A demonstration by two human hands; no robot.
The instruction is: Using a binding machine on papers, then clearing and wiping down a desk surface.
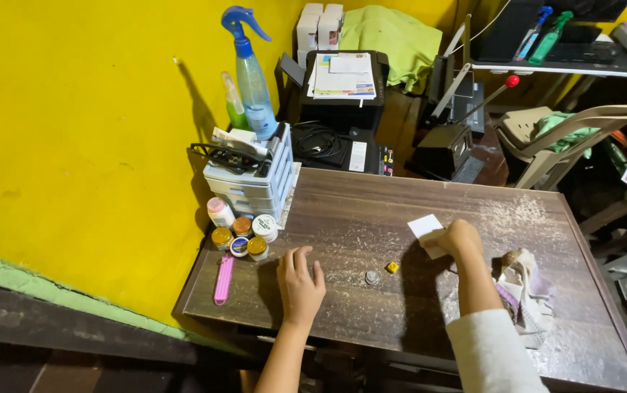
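left hand flat and released on dusty counter, right hand grasping white paper, coin and yellow bit between

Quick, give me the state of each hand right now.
Left hand: open, flat on the wooden table, holding nothing.
Right hand: closed on a white card.

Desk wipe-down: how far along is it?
Partly done, by the look of it. Done: the dark strip of the wooden desk by the left hand looks mostly dust-free. In hand: the right hand presses a white paper onto the top; the left lies flat. Left: white powder toward the far right corner, plus a small silver piece, a yellow piece and a crumpled cloth.
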